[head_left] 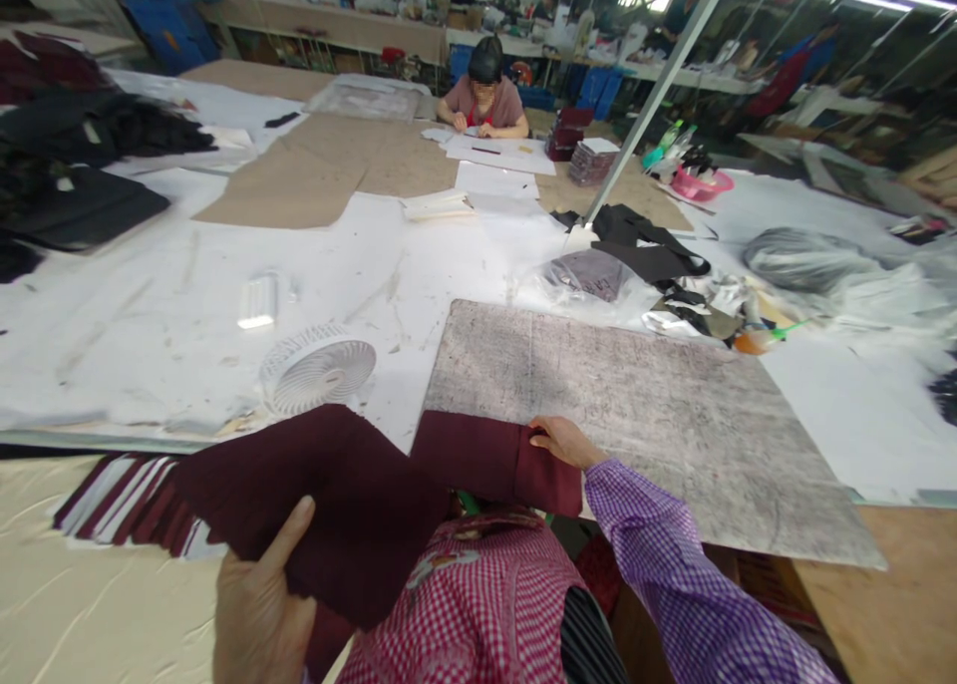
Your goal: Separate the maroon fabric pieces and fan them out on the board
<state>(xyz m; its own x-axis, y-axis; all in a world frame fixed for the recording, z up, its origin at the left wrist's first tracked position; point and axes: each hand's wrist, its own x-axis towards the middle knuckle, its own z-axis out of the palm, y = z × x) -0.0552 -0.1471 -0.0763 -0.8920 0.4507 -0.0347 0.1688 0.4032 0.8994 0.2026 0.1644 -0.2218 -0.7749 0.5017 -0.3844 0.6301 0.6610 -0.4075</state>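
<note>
My left hand (261, 604) grips a dark maroon fabric piece (329, 495) at its near edge, thumb on top, lifting it off the table. My right hand (564, 443), in a purple checked sleeve, pinches the top edge of a second maroon fabric piece (485, 460) lying at the near edge of a grey worn board (658, 405). A fanned stack of maroon pieces (127, 500) lies to the left, partly under the lifted piece.
A white table fan (318, 370) lies flat on the white paper-covered table (150, 315). A clear bag with fabric (590, 280) and black cloth (643, 240) sit beyond the board. A slanted metal pole (650, 96) rises there. Another person (484, 91) sits at the far end.
</note>
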